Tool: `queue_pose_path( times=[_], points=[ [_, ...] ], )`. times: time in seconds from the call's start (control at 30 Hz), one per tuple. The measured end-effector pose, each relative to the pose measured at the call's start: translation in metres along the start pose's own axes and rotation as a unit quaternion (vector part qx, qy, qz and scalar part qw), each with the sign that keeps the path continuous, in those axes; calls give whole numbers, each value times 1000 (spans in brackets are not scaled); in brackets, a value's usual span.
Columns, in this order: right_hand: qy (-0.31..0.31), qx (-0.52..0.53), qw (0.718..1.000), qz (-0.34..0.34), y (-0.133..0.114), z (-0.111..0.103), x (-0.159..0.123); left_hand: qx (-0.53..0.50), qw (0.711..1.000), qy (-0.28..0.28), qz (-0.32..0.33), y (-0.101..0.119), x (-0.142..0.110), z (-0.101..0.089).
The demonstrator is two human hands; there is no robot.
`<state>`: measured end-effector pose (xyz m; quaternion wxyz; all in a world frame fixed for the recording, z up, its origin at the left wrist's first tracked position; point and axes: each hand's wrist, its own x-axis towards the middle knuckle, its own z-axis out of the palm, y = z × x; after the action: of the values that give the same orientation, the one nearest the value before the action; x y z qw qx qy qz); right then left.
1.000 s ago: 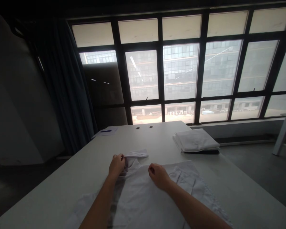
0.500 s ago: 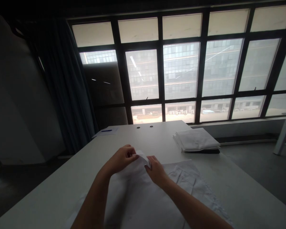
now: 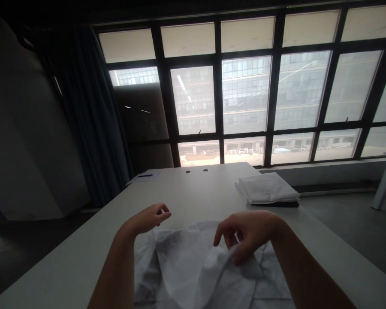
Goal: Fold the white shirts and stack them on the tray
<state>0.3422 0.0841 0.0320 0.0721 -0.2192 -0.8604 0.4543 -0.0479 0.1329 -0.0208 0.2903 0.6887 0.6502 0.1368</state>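
Observation:
A white garment (image 3: 183, 266) with creases and seams lies rumpled on the near part of the table. My right hand (image 3: 247, 234) is over its right side, the thumb against a lifted fold of the cloth; the fingers curl above and the grip is partly hidden. My left hand (image 3: 151, 218) hovers just past the garment's upper left edge. Its fingers are loosely bent, with a gap to the thumb and nothing in them.
The white table (image 3: 186, 193) stretches toward the windows. A stack of folded white cloth (image 3: 266, 189) lies on its right side, over something dark. At the far left, a pen (image 3: 145, 175) rests on paper (image 3: 152, 177). A blue curtain (image 3: 96, 128) hangs at left.
My left hand has let go of the cloth and moved left. My right hand has come nearer and to the right, pulling up a fold. The garment's upper part now lies crumpled closer to me.

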Motion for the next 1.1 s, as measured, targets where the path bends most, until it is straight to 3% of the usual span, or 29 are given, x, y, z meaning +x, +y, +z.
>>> queue_pose_path(
  times=[0.03,0.1,0.17,0.27,0.33,0.53,0.67,0.83,1.1],
  points=[
    [-36,36,999,-1,-4,-2,-5,12,999,13,-34,-12,7,1],
    [-46,96,994,6,1,-3,-2,27,995,22,-92,-34,20,6],
    [12,107,994,31,21,1,17,31,990,22,-136,-53,31,14],
    [161,29,983,88,67,17,60,25,983,30,-177,-76,45,29],
    [240,-42,963,113,98,34,89,12,983,37,-181,-89,54,39],
    [288,-41,946,144,154,77,143,-45,989,38,-133,-113,73,53],
    [312,-29,937,152,168,75,168,-78,992,44,-90,-123,77,54],
    [326,-36,929,171,169,68,199,-90,990,66,-82,-131,81,55],
    [391,-63,899,188,173,95,222,-66,988,84,-116,-133,83,52]
  ],
)
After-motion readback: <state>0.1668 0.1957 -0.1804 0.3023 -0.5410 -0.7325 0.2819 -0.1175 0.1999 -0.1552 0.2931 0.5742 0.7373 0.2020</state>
